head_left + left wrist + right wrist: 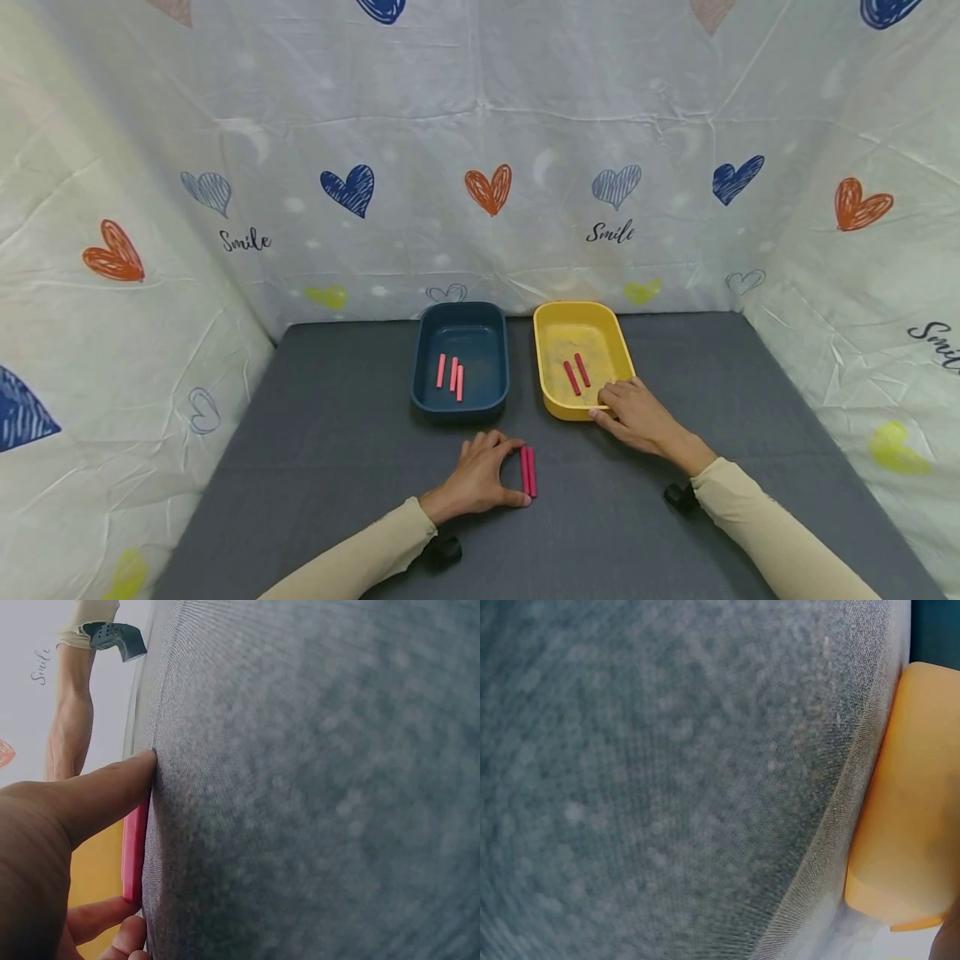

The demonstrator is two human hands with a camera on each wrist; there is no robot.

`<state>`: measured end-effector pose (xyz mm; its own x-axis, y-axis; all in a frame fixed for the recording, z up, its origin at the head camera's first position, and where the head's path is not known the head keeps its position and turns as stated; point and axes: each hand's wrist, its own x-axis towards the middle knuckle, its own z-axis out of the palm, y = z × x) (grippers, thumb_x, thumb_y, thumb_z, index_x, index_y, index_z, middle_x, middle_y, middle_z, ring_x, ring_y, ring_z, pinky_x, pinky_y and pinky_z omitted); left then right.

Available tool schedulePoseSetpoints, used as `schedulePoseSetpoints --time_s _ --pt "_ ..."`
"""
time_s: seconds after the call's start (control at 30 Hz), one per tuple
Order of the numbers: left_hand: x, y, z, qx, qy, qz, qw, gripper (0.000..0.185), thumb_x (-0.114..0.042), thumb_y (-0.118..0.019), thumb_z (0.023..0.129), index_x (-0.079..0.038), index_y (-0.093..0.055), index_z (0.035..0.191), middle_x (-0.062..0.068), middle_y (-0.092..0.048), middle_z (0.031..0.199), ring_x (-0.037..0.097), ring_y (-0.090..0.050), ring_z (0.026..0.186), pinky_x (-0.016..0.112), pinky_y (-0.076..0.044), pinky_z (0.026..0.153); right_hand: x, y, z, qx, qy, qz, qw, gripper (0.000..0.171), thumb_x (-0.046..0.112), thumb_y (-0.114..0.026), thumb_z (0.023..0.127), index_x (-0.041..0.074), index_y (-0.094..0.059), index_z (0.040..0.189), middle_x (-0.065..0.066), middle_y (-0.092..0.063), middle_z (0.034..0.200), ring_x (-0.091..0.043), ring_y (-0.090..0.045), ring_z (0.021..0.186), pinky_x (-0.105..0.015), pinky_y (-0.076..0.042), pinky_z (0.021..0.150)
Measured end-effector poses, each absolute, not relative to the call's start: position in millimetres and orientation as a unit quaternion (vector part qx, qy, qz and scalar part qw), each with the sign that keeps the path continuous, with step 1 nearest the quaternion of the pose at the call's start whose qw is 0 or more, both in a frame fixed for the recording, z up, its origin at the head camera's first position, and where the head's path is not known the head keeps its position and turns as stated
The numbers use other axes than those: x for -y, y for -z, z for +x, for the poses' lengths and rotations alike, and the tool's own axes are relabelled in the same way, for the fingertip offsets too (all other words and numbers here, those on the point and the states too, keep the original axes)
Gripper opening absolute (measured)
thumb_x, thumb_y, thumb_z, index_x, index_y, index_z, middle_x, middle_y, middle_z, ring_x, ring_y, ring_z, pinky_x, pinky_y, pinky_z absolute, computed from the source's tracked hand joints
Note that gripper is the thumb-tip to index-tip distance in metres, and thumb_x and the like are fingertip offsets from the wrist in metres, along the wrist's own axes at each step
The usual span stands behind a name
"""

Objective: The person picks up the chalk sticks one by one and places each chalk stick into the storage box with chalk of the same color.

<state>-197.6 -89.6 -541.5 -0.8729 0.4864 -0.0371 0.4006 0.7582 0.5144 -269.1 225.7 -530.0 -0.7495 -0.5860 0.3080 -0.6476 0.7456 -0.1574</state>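
Matt grey woven cloth table cover (315,467); smooth plastic yellow tray (551,400), blue tray (420,392).

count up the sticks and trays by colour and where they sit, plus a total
pink sticks in the blue tray: 3
red sticks in the yellow tray: 2
red sticks on the grey mat by the left hand: 2
blue trays: 1
yellow trays: 1, with the right hand on its near rim
total: 7 sticks, 2 trays, 9 things
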Motion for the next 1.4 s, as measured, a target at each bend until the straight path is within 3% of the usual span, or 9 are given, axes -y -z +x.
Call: schedulePoseSetpoints --time_s 0.87,1.4 --pt "92.6 528.0 -194.4 -0.916 -0.315 0.232 0.094 0.080 -0.051 -0.083 0.071 -0.014 -0.055 0.136 0.000 -0.055 0.110 0.013 -0.041 0.097 0.033 -0.033 0.082 -224.0 530.9 -267.2 0.927 -0.123 0.333 0.125 0.021 0.037 -0.058 0.098 0.023 -0.053 0.083 0.011 -0.044 0.072 -0.008 -0.042 0.068 -0.031 -0.031 0.077" --pt "90.0 488.5 -194.0 -0.908 -0.339 0.236 0.076 0.080 -0.048 -0.082 0.074 -0.017 -0.051 0.141 0.005 -0.054 0.122 0.015 -0.040 0.108 0.040 -0.040 0.092 -224.8 531.3 -268.5 0.925 -0.126 0.334 0.128 0.021 0.038 -0.058 0.098 0.023 -0.053 0.083 0.012 -0.045 0.071 -0.009 -0.044 0.069 -0.033 -0.033 0.079"
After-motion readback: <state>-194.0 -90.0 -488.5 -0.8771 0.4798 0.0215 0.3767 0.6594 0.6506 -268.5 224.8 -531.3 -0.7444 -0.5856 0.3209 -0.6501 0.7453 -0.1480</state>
